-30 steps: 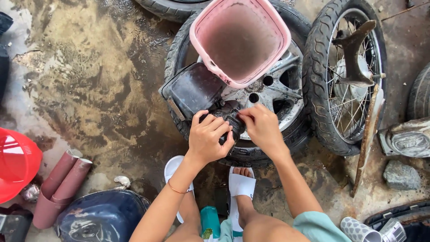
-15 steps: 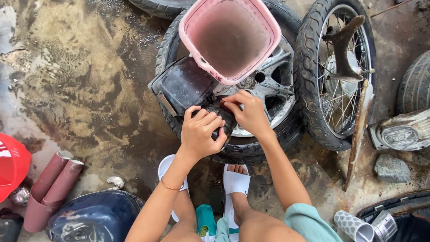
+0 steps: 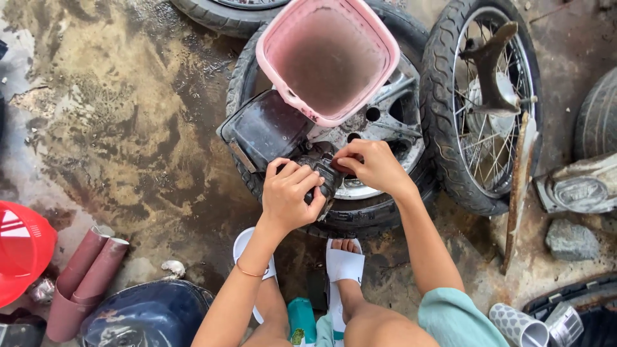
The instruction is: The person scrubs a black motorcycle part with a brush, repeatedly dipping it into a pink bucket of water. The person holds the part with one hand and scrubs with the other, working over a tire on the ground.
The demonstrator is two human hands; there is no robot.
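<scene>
Left hand: my left hand (image 3: 287,197) is clenched around the dark part (image 3: 324,177), fingers wrapped over its near end.
Right hand: my right hand (image 3: 371,166) pinches the top of the same part with thumb and fingertips.
Part position: it sits over the lower rim of the alloy wheel (image 3: 385,122), between both hands, just beside the black cover (image 3: 267,128).
Part axis: mostly hidden by my fingers; I cannot tell its long axis or which way it points.
Cover: lies tilted on the wheel's left side, touching the pink bin (image 3: 328,58).
Bin: stands open-mouthed on the wheel.
Spoked wheel (image 3: 485,103): lies just right of the alloy wheel, a rusty bar (image 3: 517,186) across its edge.
Surface: wet, stained concrete floor (image 3: 116,128).
Surroundings: red bucket (image 3: 19,257) and rolled sheets (image 3: 87,276) at lower left; stone (image 3: 571,240) at right.
</scene>
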